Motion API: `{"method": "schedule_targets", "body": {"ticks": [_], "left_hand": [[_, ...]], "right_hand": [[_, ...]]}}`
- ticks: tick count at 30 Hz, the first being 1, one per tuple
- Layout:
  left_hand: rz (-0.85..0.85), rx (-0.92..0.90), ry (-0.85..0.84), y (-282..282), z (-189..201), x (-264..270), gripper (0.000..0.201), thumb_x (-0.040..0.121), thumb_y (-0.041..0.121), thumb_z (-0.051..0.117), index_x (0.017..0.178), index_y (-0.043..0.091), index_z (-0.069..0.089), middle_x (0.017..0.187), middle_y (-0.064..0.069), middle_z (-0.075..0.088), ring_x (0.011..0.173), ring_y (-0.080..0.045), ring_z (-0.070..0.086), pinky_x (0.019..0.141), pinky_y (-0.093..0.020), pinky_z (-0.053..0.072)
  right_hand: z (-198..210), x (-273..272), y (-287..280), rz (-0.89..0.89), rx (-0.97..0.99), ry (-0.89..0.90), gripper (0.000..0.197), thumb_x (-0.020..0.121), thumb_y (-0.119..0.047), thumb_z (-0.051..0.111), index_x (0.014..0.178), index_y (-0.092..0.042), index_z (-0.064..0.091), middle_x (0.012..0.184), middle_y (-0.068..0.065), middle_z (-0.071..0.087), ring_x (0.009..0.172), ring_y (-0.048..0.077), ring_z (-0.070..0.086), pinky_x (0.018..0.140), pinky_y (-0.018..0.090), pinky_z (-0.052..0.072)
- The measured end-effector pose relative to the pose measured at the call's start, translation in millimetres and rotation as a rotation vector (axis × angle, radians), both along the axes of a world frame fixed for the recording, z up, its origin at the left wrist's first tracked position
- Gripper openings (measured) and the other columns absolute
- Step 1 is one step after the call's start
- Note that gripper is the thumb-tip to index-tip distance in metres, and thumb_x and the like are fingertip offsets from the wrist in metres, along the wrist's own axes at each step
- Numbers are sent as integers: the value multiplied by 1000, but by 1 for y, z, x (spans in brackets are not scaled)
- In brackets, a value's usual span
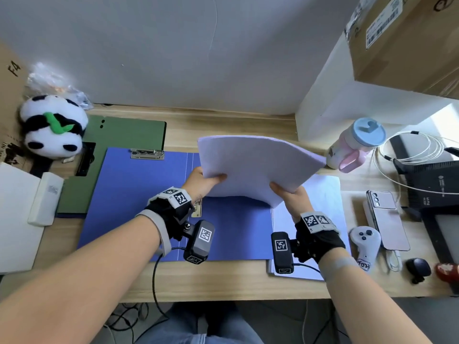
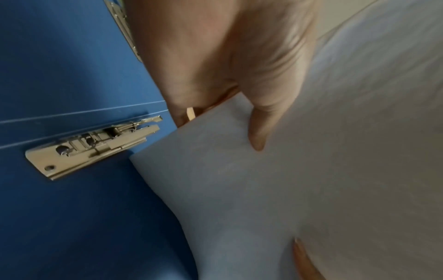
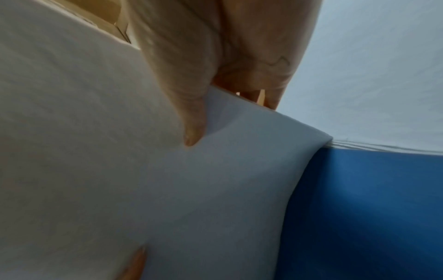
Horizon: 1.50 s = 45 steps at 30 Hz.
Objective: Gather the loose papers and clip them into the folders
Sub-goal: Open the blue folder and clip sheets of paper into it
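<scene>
Paper stack: you hold it in the air over the right half of the open blue folder, its far end bowing upward, probably so you can square the sheets before laying them down.
Left hand: your thumb lies on top of the near left corner and your fingers curl beneath, pinching the sheets; this side steers the stack toward the spine.
Right hand: the same pinch at the near right corner, thumb above and fingers under, carrying the other side so the stack does not fan out.
Folder clips: the side clip by the spine lies just beside your left hand; the top clip sits at the far edge of the left half. Whether the side clip's bar is raised, I cannot tell.
Remaining papers: more sheets lie flat on the counter under your right wrist, touching the folder's right edge.
Green folder: it lies partly tucked under the blue one, likely awaiting its own share.
</scene>
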<state>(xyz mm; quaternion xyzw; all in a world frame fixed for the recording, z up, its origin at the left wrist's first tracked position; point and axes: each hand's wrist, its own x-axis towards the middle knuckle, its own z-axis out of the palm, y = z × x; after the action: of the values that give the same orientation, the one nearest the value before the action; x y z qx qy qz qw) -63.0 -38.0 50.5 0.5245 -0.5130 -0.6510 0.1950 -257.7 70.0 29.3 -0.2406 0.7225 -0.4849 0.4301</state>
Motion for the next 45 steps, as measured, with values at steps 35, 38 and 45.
{"method": "schedule_targets", "body": {"ticks": [35, 38, 45], "left_hand": [[125, 297, -400, -20, -110, 110, 20, 91, -1, 41, 94, 7, 59, 69, -3, 58, 29, 7, 51, 36, -1, 36], [124, 283, -402, -20, -112, 108, 26, 92, -2, 39, 103, 2, 62, 68, -5, 56, 28, 6, 50, 34, -2, 36], [117, 283, -428, -19, -112, 109, 30, 91, -3, 40, 109, -6, 64, 68, -3, 58, 45, -4, 56, 34, -2, 35]], "right_hand": [[-62, 11, -23, 107, 612, 119, 32, 93, -17, 52, 120, 0, 57, 98, 10, 56, 89, 21, 54, 70, 28, 41], [-64, 12, -21, 101, 619, 109, 34, 92, -18, 53, 120, 1, 57, 98, 10, 57, 89, 22, 54, 60, 27, 42], [-66, 11, -15, 98, 618, 70, 35, 92, -19, 53, 121, 1, 55, 100, 12, 58, 91, 24, 55, 82, 34, 44]]}}
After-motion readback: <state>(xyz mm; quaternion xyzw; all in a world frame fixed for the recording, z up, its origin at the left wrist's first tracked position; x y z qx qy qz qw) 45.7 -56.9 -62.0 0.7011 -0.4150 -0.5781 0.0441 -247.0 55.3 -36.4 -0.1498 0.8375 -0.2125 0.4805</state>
